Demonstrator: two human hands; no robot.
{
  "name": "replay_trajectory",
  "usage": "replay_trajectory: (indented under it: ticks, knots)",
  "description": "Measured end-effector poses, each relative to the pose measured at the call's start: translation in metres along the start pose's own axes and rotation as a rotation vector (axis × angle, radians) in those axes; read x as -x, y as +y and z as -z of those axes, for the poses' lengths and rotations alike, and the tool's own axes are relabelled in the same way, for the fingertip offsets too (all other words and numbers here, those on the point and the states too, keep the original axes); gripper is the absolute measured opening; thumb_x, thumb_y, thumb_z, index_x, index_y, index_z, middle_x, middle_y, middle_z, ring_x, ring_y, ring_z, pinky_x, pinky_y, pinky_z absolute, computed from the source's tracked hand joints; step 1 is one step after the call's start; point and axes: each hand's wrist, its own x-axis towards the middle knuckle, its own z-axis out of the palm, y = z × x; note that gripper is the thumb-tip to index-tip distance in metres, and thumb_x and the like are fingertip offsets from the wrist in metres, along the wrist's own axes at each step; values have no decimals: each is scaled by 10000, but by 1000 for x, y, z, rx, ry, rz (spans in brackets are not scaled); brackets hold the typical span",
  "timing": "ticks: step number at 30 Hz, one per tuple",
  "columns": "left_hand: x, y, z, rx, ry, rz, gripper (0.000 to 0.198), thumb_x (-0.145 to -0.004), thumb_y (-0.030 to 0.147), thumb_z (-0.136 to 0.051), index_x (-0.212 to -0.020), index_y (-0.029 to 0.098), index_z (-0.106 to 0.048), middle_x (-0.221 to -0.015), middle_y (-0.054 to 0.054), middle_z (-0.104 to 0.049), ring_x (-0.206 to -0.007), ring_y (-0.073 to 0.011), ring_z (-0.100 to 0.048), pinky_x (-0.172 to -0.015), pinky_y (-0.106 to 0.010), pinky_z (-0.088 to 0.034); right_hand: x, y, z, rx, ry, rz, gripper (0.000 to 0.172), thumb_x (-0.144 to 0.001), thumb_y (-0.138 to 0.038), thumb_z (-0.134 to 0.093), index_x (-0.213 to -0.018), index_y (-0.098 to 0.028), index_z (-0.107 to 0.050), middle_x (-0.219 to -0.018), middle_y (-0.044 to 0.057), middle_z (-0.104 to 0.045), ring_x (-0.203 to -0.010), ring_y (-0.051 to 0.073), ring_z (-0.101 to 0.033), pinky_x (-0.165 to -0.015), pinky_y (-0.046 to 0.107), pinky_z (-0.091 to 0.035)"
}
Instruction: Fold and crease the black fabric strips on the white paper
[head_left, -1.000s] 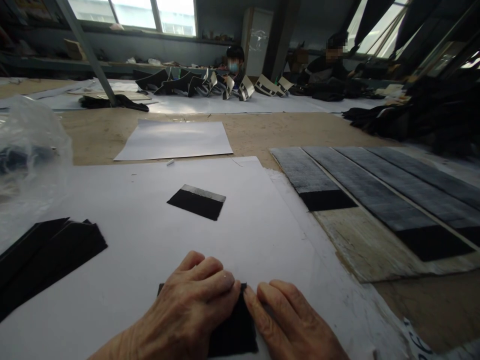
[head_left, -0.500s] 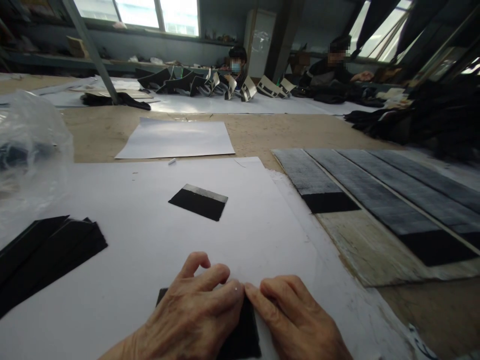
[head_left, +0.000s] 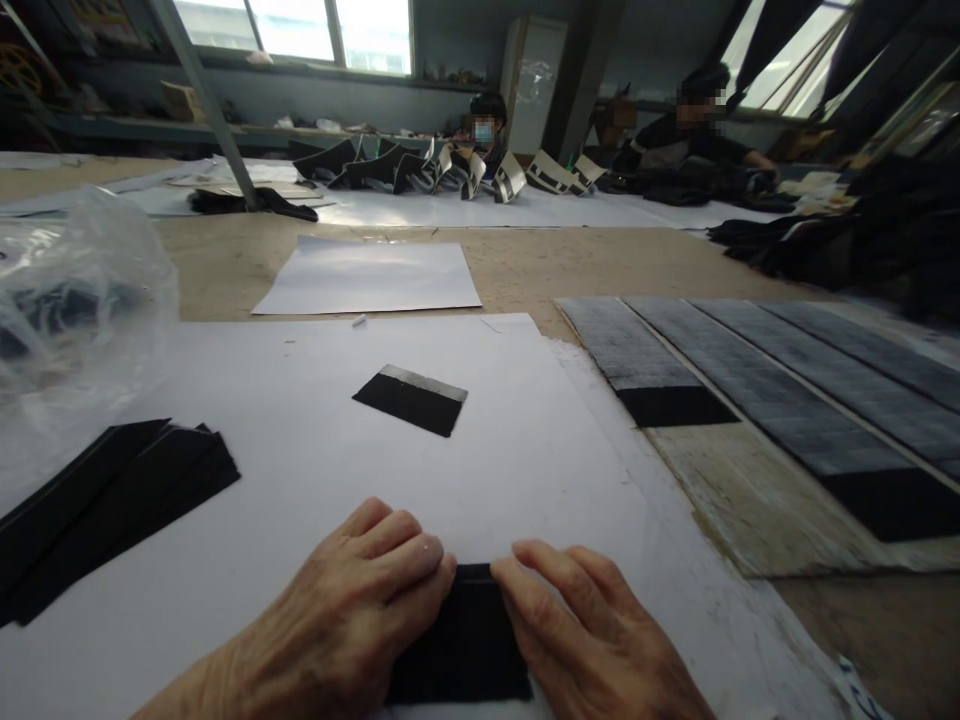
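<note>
Left hand [head_left: 352, 610]: flat on the near black piece [head_left: 459, 640], fingers spread and pressing down on its left part; nothing grasped, palm down.
Right hand [head_left: 592, 640]: likewise flat and unclenched, fingertips on the right edge of the same piece; pressing, not gripping.
Near black piece: at the near edge of the big white sheet [head_left: 300, 480], between the two hands and partly under them (lower edge cut off by the frame).
Orientation: far edge running left to right; long axis hard to call, since the hands cover both sides, though seemingly running away from the body.
Step in hand: judged as flattening or squaring the piece against the sheet, both hands holding it down.
Next move calls for: even pressure from both hands, no sideways slip on the smooth sheet.
Black stack [head_left: 105, 500]: fanned pile at left on the sheet, well apart from the hands.
Single piece with pale strip [head_left: 411, 400]: mid-sheet, beyond the hands, long axis left to right, slightly skewed.
Plastic bag [head_left: 67, 300]: clear, crumpled, far left.
Dark strips [head_left: 750, 380]: long, laid side by side at right, running away from the viewer.
Smaller white sheet [head_left: 367, 275]: further out on the counter [head_left: 540, 265].
Background: two people seated at the far end, among curled black-and-white pieces.
</note>
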Motion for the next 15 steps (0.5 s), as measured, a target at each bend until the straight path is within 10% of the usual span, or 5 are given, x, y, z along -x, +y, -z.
replay_trajectory:
  ticks: [15]
  knots:
    - [0,-3,-5,11,-33,-38,387,-978,181,-200,-746,125,-505,-694,-33,-502,-635,-150,-385,-624,-334,-285,-25,-12,-19,69,75,55,207,-782,14,-457,-807,-58,-649,-722,86,-614,-680,216,-550,-641,369,-440]
